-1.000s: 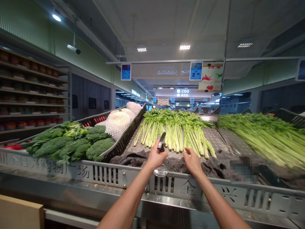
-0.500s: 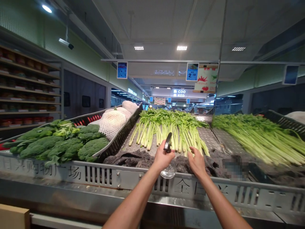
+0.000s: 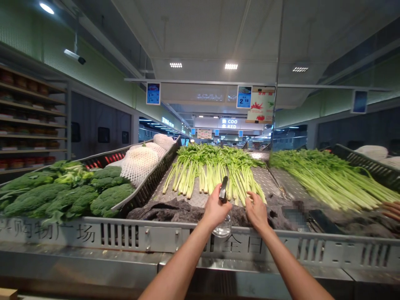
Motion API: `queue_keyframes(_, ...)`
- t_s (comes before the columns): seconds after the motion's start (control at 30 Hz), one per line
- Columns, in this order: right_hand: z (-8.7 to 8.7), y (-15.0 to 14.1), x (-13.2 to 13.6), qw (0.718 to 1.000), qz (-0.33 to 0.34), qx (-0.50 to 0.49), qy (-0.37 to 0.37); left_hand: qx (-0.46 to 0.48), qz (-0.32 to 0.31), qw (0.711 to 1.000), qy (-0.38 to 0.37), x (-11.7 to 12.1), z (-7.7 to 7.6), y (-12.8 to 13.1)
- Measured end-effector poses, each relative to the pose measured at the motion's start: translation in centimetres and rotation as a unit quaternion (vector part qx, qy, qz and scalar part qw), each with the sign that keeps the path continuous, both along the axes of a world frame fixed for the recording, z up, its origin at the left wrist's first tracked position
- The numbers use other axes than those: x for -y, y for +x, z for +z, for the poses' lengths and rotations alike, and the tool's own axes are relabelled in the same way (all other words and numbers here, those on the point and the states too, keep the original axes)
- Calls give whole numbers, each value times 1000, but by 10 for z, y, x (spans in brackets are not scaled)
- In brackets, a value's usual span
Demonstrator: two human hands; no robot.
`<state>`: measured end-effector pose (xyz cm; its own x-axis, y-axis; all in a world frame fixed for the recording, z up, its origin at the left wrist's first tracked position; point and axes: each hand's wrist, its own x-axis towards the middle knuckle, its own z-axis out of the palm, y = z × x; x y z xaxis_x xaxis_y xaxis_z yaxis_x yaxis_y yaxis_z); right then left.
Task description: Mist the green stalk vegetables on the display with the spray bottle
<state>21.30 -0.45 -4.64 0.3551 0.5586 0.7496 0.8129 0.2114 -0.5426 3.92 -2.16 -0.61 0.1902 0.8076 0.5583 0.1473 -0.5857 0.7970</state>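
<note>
My left hand [image 3: 215, 211] grips upright clear black-trigger spray bottle [image 3: 222, 230]; right hand [image 3: 256, 211] loosely open, near long green celery stalks [image 3: 204, 180] pointing away.

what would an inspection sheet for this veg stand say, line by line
surface: patterned metal sheet under the celery
job's things: clear bottle with black trigger; celery fanned out, stalk ends towards the person
clutter: dark cloth bunched along the front rail
grippers: left hand grips the bottle; right hand near stalk ends, contact unclear
cables: nothing seen
surroundings: broccoli left, price signs overhead
</note>
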Motion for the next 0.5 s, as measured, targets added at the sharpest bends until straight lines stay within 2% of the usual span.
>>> queue_keyframes(0.1,2,13,6,998,-47,0,35,-26,-7,999,20,2,1,8)
queue_keyframes(0.2,0,20,10,996,-76,-16,37,-43,-17,998,32,3,1,21)
queue_keyframes(0.4,-5,21,10,996,-73,-43,9,-18,-60,998,5,3,-2,41)
queue_keyframes(0.5,-5,22,8,996,-67,-55,-3,-23,-43,999,-13,3,-2,43)
